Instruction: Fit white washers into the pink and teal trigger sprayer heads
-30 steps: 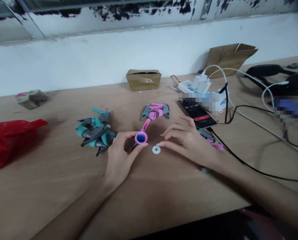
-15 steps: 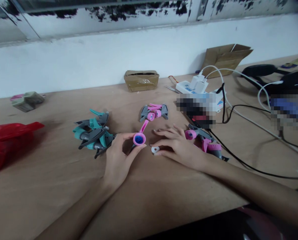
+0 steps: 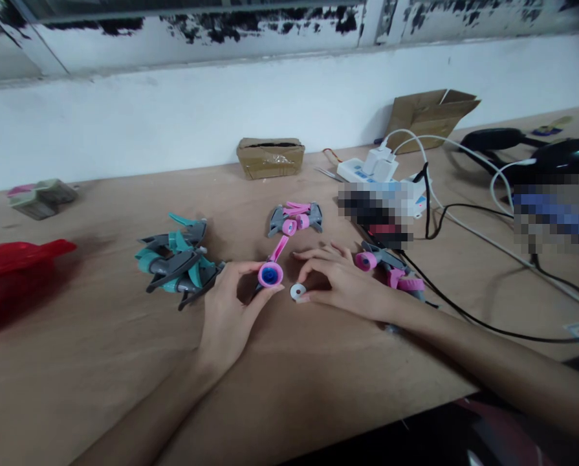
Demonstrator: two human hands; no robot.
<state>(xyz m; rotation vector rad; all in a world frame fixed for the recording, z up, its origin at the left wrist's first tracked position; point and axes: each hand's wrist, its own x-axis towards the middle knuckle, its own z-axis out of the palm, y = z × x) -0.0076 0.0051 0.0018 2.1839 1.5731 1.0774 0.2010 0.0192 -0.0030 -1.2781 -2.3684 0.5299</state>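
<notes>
My left hand [image 3: 228, 312] is closed round a pink and grey trigger spray head [image 3: 270, 276]. Its round pink collar faces me and shows blue inside, while a pink lever points up and away. Just to the right, my right hand [image 3: 350, 283] pinches a small white washer [image 3: 294, 294] between thumb and finger, close to the tabletop. Several teal and grey spray heads [image 3: 180, 262] lie piled left of my left hand. More pink and grey ones lie behind my hands [image 3: 296, 219] and beside my right forearm [image 3: 394, 275], which partly hides them.
A red plastic bag [image 3: 17, 275] lies at the left on the wooden table [image 3: 250, 395]. Along the wall stand a small cardboard box [image 3: 271, 158] and an opened carton [image 3: 425, 120]. A power strip [image 3: 354, 171] with white chargers and trailing cables [image 3: 488, 330] occupies the right side.
My right thumb and finger have closed on the white washer, which now faces me more fully. My left hand keeps its hold on the spray head. The view has shifted slightly.
</notes>
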